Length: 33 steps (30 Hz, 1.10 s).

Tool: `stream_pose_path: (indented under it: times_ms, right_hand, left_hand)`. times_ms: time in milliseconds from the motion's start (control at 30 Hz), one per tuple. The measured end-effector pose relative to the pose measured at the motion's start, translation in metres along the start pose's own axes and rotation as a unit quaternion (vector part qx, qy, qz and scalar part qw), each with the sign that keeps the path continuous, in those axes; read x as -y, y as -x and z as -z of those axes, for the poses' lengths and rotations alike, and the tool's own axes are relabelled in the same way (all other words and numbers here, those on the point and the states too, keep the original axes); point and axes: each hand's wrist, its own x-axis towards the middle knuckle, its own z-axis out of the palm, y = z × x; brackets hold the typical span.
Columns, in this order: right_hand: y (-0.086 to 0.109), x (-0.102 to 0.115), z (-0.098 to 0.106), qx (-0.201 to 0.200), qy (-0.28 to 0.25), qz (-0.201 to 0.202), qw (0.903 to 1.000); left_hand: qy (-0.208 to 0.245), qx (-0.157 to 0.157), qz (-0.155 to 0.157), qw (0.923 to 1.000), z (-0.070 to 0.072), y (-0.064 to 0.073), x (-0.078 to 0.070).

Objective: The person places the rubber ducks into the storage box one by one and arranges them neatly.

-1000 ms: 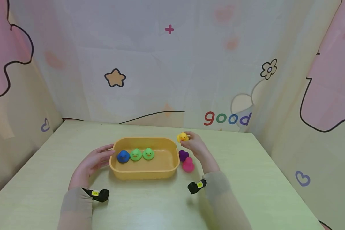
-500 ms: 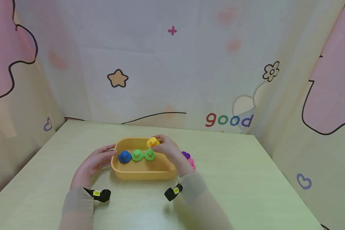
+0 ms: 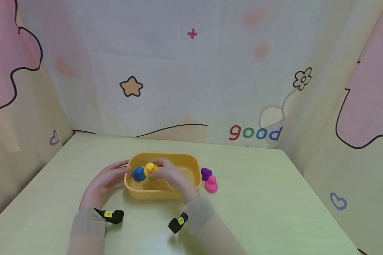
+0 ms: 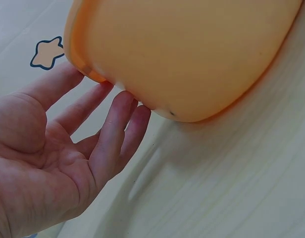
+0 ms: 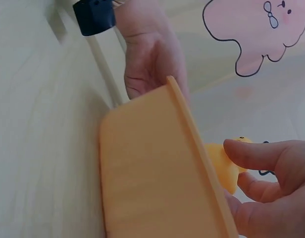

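Note:
A yellow rubber duck (image 3: 150, 169) is pinched between the thumb and fingers of my right hand (image 3: 169, 174), over the left half of a yellow-orange plastic basin (image 3: 165, 194). Just left of it in the basin sits a blue rubber duck (image 3: 139, 174). A sliver of green shows under the yellow duck; my right hand and that duck hide the green ducks otherwise. My left hand (image 3: 110, 177) touches the basin's left end with relaxed fingers (image 4: 120, 111), which the left wrist view shows against the outer wall. Past the rim, the right wrist view shows the yellow duck (image 5: 223, 166) in my grasp.
Outside the basin's right end, a purple toy (image 3: 206, 174) and a pink rubber duck (image 3: 212, 184) sit close together on the pale table (image 3: 268, 198). A printed cloth backdrop (image 3: 165, 71) rises behind the table and along both sides.
My right hand has carried the yellow duck leftward, from beyond the basin's right end to over its left half, covering the green ducks. The left hand has stayed at the basin's end.

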Motion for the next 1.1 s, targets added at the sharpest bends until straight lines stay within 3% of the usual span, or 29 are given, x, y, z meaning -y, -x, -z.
stream_pose_path:
  times_ms: [333, 633, 1100]
  right_hand:
    - [-0.001, -0.005, -0.016, 0.013, 0.074, -0.016, 0.9970]
    - [-0.006, -0.006, -0.023, 0.058, 0.128, -0.036, 0.9894]
    - [-0.014, -0.010, -0.036, 0.048, 0.198, -0.015, 0.9789]
  left_hand:
    - [-0.003, 0.000, 0.009, 1.0000, 0.000, 0.001, -0.001]
    - [0.000, -0.006, 0.019, 0.9998, -0.001, 0.000, -0.002]
    - [-0.007, -0.002, 0.016, 0.9998, 0.000, 0.000, -0.002]
